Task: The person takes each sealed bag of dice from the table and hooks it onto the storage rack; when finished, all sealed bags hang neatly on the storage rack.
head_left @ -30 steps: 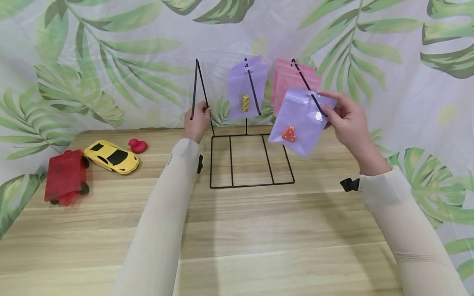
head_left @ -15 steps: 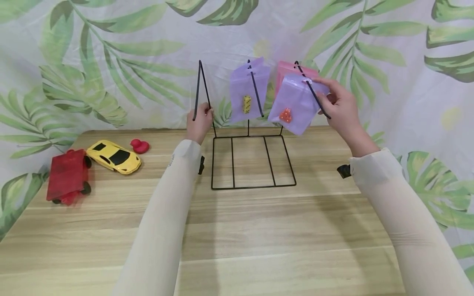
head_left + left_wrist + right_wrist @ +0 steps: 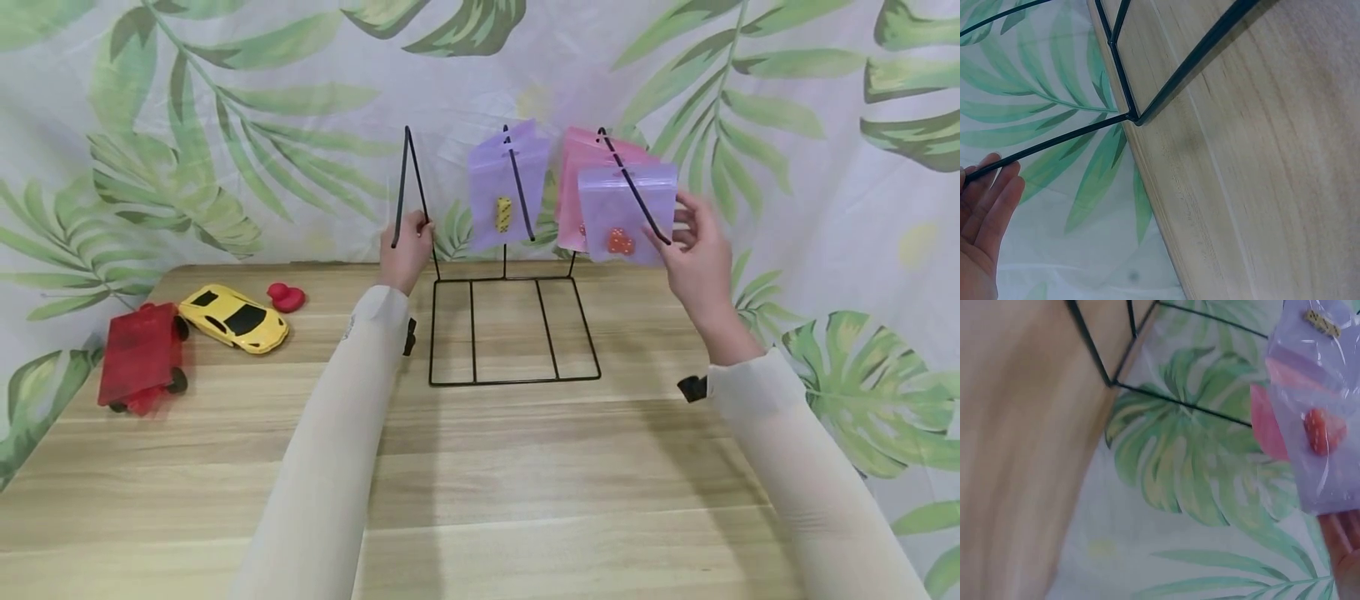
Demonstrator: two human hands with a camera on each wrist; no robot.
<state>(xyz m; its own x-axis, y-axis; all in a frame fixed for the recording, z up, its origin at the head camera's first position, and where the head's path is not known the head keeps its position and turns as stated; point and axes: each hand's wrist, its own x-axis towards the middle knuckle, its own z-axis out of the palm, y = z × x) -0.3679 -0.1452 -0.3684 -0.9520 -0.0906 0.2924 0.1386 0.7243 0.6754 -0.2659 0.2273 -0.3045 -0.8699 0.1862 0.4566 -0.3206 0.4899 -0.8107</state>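
Note:
A black wire display rack (image 3: 514,382) stands on the table with three slanted hooks. My left hand (image 3: 406,252) pinches its left upright, as the left wrist view also shows at the fingers (image 3: 999,206). On the right hook hangs a purple zip bag (image 3: 600,217) with orange dotted dice, in front of pink bags (image 3: 572,179). My right hand (image 3: 699,258) is at that purple bag's right edge, fingers loosely bent and thumb by the hook's tip. A second purple bag (image 3: 483,179), with yellow dice, hangs on the middle hook. The left hook carries nothing.
At the table's left lie a red toy vehicle (image 3: 138,354), a yellow toy car (image 3: 236,319) and a small red rubber duck (image 3: 287,297). Behind the wooden table (image 3: 570,492) hangs a leaf-patterned cloth (image 3: 300,150).
The purple bag with orange dice has moved back along the right hook and now hangs straight. My right hand has let go of its top and dropped lower. My left hand stays on the rack.

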